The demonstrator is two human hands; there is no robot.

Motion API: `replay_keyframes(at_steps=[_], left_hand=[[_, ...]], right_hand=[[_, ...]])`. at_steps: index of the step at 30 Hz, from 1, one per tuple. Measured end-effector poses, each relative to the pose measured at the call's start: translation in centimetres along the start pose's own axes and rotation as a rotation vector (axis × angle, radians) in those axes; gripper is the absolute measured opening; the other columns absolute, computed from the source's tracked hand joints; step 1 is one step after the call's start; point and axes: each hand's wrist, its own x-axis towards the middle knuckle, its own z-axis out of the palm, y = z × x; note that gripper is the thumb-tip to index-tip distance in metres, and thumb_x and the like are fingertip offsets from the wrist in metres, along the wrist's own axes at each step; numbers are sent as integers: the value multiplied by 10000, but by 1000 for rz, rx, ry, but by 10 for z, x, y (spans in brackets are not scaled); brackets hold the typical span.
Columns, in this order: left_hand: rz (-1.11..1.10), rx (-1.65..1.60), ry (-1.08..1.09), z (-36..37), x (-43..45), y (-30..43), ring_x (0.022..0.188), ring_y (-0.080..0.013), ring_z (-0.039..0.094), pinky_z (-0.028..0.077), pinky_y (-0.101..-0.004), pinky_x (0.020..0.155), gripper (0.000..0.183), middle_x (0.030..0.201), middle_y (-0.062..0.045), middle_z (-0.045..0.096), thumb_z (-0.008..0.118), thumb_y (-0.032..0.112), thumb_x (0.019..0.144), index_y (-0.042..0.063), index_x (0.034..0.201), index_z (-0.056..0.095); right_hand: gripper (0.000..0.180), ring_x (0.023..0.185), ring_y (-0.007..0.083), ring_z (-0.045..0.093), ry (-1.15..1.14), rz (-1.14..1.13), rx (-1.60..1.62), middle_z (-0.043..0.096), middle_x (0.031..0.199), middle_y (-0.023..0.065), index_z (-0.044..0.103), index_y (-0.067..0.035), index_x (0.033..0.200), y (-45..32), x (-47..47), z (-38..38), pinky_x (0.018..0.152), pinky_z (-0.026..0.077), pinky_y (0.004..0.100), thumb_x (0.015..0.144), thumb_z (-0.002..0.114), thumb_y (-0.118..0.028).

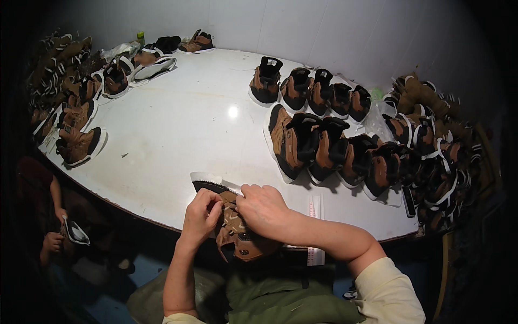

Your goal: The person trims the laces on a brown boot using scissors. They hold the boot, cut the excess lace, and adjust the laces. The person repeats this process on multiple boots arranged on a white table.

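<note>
A brown and black high-top shoe (245, 245) lies tilted at the table's front edge, close to my body. Its toe points away from me, and the white sole edge (201, 176) shows stitching along the seam. My left hand (203, 213) pinches thumb and fingers together at the shoe's upper near the toe; anything thin between them is too small to make out. My right hand (263, 210) is closed over the far side of the same shoe near the lacing, its fingertips partly hidden.
Two rows of similar shoes (283, 141) stand on the white table (182, 117) at right, before a heap of shoes (429, 101). More shoes (81, 146) line the left. A ruler-like strip (315, 231) overhangs the front edge. Another person's hands (54, 239) hold a shoe piece.
</note>
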Motion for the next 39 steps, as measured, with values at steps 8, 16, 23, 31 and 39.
replay_keyframes(at_steps=[8, 16, 23, 31, 39], left_hand=[[13, -57, 31, 3, -6, -5, 677, -199, 575, 466, -290, 586, 85, 807, -100, 564, 643, -19, 810, -13, 868, 581], [-10, -141, 81, 5, -9, -9, 645, -149, 560, 458, -268, 579, 72, 801, -76, 563, 637, -17, 825, -9, 872, 583], [-24, -172, 91, 6, -11, -12, 645, -134, 554, 452, -259, 576, 64, 801, -66, 563, 634, -14, 829, -6, 875, 590], [-13, -87, 42, 6, -9, -5, 743, -213, 591, 484, -305, 646, 193, 854, -84, 578, 656, -4, 796, 17, 988, 650], [-55, 142, -98, 0, 3, 11, 801, -272, 589, 492, -361, 687, 152, 853, -101, 575, 674, 52, 783, 48, 935, 681]], right_hand=[[187, 741, 301, 631, -80, 36, -1, 596, 781, 134, 660, -21, 732, -1, 6, -2, 621, 508, 419, 800, 634, -193], [282, 777, 319, 644, -279, 121, 105, 620, 823, 130, 693, -43, 792, 11, 23, -10, 675, 518, 422, 871, 631, -306], [281, 778, 306, 635, -285, 70, 265, 627, 851, 108, 717, -89, 1007, 30, 17, -9, 694, 502, 403, 877, 645, -327], [298, 823, 315, 629, -306, 20, 455, 625, 887, 114, 697, -103, 1099, 47, 12, -10, 719, 489, 409, 890, 643, -309], [292, 818, 321, 626, -293, -33, 469, 620, 898, 114, 692, -111, 1100, 52, 10, -5, 721, 490, 410, 887, 652, -307]])
